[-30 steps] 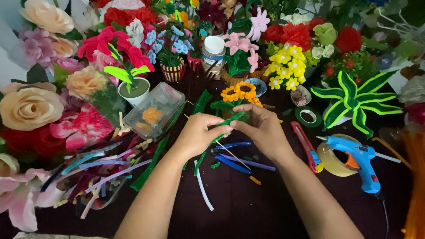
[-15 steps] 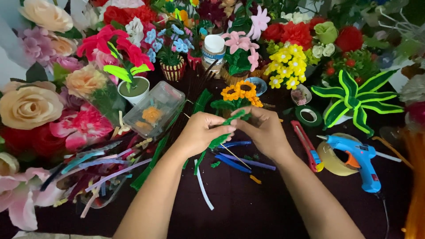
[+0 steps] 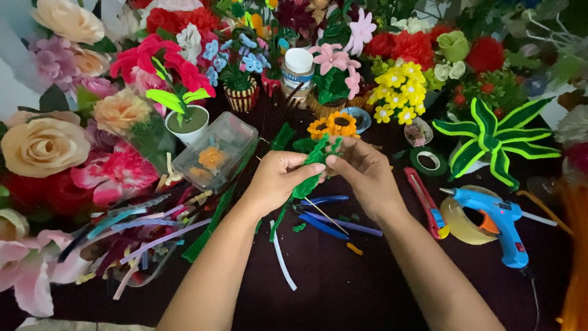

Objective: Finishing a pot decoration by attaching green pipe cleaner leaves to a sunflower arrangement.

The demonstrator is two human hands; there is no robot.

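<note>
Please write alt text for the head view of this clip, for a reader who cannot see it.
Two hands, left hand and right hand, hold a green pipe-cleaner stem together over a dark table. Handmade flowers ring them, with a yellow sunflower just beyond the fingers. A blue glue gun and a tape roll lie to the right.

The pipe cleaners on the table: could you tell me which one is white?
The white pipe cleaner lying just below the left hand; the loose ones beside it are blue, purple and green.
</note>
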